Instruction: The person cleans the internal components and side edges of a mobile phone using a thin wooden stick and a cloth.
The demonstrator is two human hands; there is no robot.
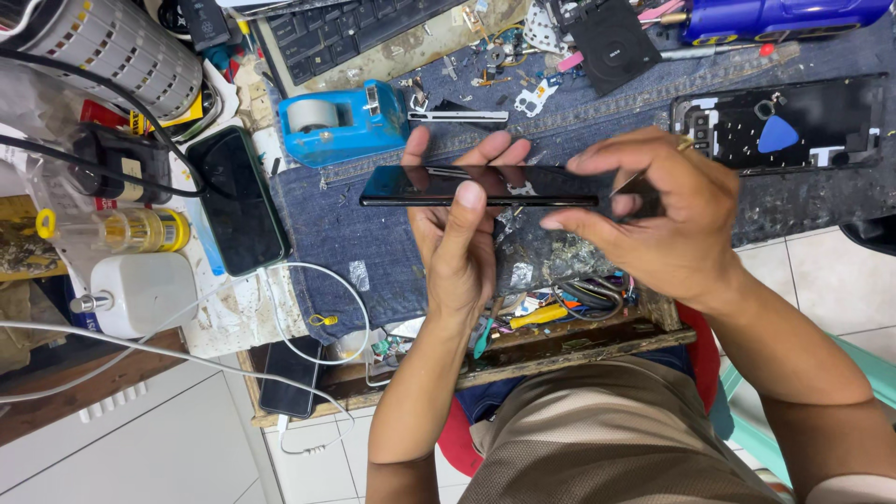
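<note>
Both hands grip one black smartphone (481, 187), held edge-on and level above the denim-covered bench (317, 224). Left hand (462, 247) cradles it from below, thumb pressed over the near edge and fingers showing behind the far edge. Right hand (653, 219) pinches the phone's right end between thumb and fingers.

Nearest the person, a wooden tray (579, 341) holds a yellow-handled tool (539, 315) and loose bits; a dark phone (289, 373) lies at the bench's near corner on a white cable (317, 350). Left of the hands lies a second dark phone (236, 199), screen up.

Farther off sit one blue tape dispenser (345, 121), an opened phone back (779, 121) with a blue triangular pick (777, 135) on it, and a black keyboard (355, 28).
</note>
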